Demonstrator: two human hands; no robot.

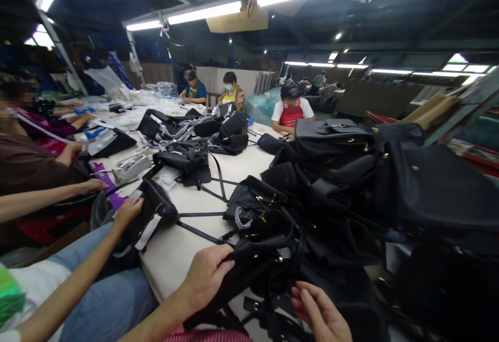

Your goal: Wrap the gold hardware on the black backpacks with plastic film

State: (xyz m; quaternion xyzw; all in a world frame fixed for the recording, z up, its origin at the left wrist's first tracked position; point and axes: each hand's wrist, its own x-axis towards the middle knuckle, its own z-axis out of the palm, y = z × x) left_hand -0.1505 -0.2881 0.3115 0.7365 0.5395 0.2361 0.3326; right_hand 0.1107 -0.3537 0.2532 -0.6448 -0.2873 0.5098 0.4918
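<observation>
My left hand grips the upper edge of a black bag with gold-coloured fittings, fingers over its far side and thumb on top. To the right, my right hand is held close to the bag's straps and buckle, its fingers curled in toward the thumb. Whether anything thin is between those fingertips cannot be made out. Just beyond lies another black bag with gold zips and a handle, its straps stretched leftward over the pale table. The lower part of the held bag is lost in shadow.
A high pile of black bags rises on the right. Close on my left, a co-worker's hand holds a black bag. More bags are heaped mid-table, with several people seated around it.
</observation>
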